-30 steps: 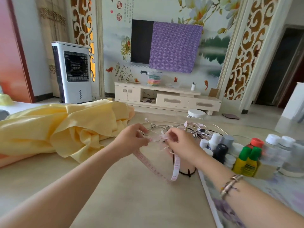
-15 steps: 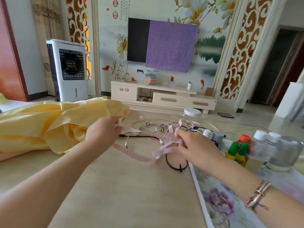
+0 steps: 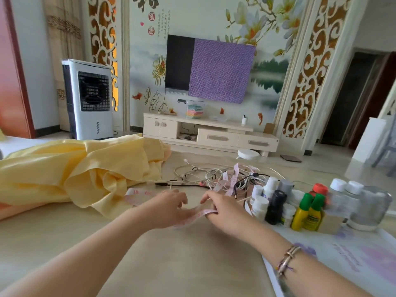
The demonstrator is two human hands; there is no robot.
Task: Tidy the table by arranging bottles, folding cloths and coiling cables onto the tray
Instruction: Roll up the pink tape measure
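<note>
Nearest to the camera, the left hand [image 3: 169,207] and the right hand [image 3: 222,207] work together on a pink measuring tape [image 3: 199,214]: the tape is looped over the right hand's fingers, and the left hand seems to pinch it, though its fingertips are blurred. I judge the coiling step is in hand; next the loose tail must be wound in evenly. The bottles [image 3: 300,207] already stand on the tray [image 3: 347,256], whose near part is cut off. Behind, the tangled cables [image 3: 205,174] and the yellow cloth [image 3: 81,174] wait on the table [image 3: 182,264].
</note>
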